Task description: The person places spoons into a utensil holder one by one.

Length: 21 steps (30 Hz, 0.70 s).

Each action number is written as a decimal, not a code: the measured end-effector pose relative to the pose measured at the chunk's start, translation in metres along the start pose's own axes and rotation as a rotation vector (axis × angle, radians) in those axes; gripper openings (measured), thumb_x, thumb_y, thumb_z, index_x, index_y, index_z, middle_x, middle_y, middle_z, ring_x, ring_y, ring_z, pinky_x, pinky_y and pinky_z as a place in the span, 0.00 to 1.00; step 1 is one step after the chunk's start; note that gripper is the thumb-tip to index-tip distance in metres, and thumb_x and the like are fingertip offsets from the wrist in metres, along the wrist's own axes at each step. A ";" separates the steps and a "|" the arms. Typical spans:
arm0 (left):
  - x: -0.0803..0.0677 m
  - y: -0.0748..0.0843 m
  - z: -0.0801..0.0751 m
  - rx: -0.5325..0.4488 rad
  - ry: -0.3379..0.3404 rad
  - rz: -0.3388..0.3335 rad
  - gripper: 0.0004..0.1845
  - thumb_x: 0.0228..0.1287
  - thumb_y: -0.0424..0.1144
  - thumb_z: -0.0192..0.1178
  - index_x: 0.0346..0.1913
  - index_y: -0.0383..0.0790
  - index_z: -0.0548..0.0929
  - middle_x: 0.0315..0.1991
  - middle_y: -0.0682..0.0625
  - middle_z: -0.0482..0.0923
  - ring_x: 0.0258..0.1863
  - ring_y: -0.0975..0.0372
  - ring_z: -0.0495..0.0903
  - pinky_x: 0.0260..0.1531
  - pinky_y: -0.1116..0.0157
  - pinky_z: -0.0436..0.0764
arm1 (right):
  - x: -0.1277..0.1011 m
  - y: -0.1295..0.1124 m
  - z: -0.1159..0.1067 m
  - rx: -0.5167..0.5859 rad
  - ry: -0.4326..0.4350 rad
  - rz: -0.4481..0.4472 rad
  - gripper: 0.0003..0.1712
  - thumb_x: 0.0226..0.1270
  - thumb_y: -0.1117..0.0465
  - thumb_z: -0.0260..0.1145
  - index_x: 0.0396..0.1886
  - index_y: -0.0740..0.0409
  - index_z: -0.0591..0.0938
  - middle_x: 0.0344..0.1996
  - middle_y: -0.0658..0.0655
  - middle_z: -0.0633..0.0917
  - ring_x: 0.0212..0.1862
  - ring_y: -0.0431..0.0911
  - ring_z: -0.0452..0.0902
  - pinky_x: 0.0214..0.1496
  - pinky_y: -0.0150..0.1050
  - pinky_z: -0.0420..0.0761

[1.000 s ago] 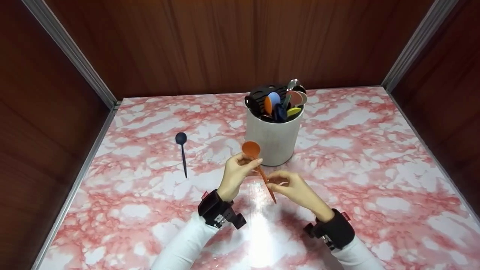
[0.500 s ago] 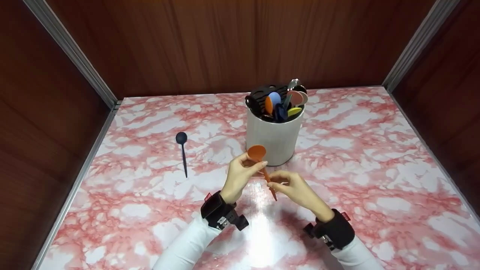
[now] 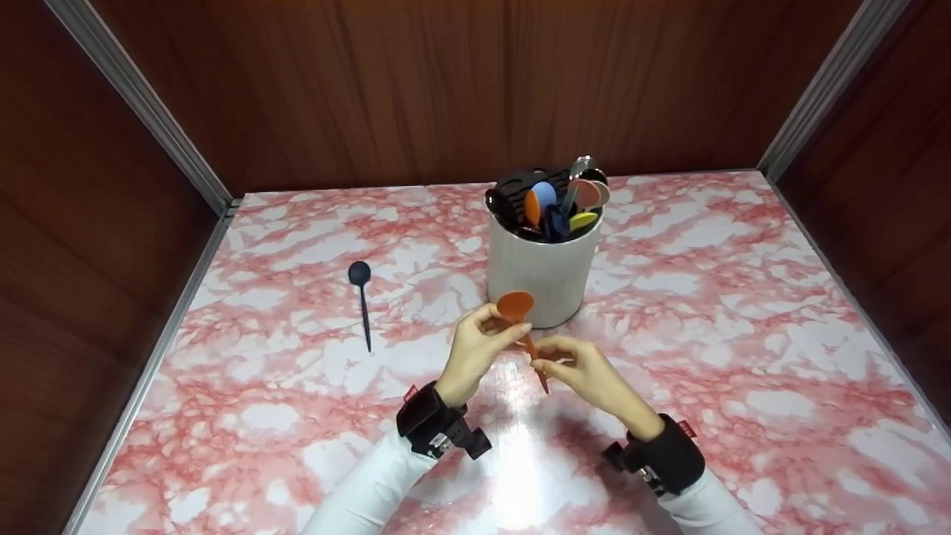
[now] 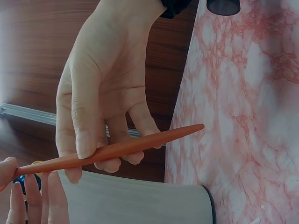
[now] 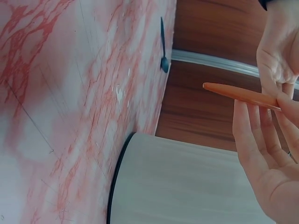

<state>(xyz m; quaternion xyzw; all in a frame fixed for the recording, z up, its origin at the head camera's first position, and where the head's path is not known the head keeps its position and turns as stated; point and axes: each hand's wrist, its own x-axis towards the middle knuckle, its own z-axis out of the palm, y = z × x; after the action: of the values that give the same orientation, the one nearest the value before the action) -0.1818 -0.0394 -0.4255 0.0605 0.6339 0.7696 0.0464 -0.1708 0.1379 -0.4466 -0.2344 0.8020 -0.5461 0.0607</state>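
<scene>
Both hands hold an orange plastic spoon (image 3: 515,305) just above the table, in front of a white utensil holder (image 3: 542,279). My left hand (image 3: 505,321) pinches the spoon's neck just below the bowl. My right hand (image 3: 541,355) pinches the thin handle lower down, and the pointed end sticks out below it. In the left wrist view the right hand's thumb presses the handle (image 4: 131,148) against its fingers. The right wrist view shows the handle's tip (image 5: 233,92) beyond my right fingers (image 5: 261,154).
The holder is packed with several coloured spoons and utensils (image 3: 553,200). A dark blue spoon (image 3: 362,301) lies alone on the pink marbled table (image 3: 743,297) to the left. Brown wood-grain walls (image 3: 446,82) close in three sides.
The two hands and the orange spoon have drifted slightly right and closer to the holder. The spoon's bowl sits a little lower and its handle stands steeper.
</scene>
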 end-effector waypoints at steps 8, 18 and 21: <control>-0.001 -0.002 -0.008 -0.052 0.012 -0.016 0.06 0.60 0.29 0.56 0.39 0.28 0.75 0.27 0.54 0.80 0.26 0.66 0.79 0.32 0.67 0.82 | 0.000 0.000 -0.004 -0.025 0.048 0.010 0.13 0.61 0.66 0.63 0.43 0.71 0.79 0.38 0.67 0.83 0.38 0.38 0.80 0.43 0.28 0.81; -0.006 -0.005 -0.020 -0.105 0.047 -0.045 0.05 0.62 0.29 0.52 0.38 0.28 0.74 0.23 0.54 0.77 0.22 0.66 0.78 0.26 0.70 0.82 | 0.000 -0.011 -0.023 0.036 0.158 0.012 0.13 0.61 0.68 0.62 0.44 0.73 0.77 0.39 0.71 0.82 0.36 0.34 0.80 0.43 0.28 0.82; -0.009 -0.006 -0.025 -0.113 0.064 -0.052 0.04 0.63 0.29 0.52 0.38 0.31 0.75 0.23 0.53 0.78 0.23 0.65 0.78 0.27 0.68 0.82 | 0.001 -0.016 -0.031 0.019 0.226 0.005 0.12 0.59 0.72 0.62 0.42 0.74 0.78 0.37 0.70 0.83 0.36 0.33 0.79 0.42 0.26 0.81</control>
<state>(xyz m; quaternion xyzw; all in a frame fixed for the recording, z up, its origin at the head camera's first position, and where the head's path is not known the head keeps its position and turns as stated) -0.1770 -0.0641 -0.4369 0.0166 0.5920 0.8042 0.0494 -0.1773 0.1591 -0.4195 -0.1686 0.7990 -0.5766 -0.0264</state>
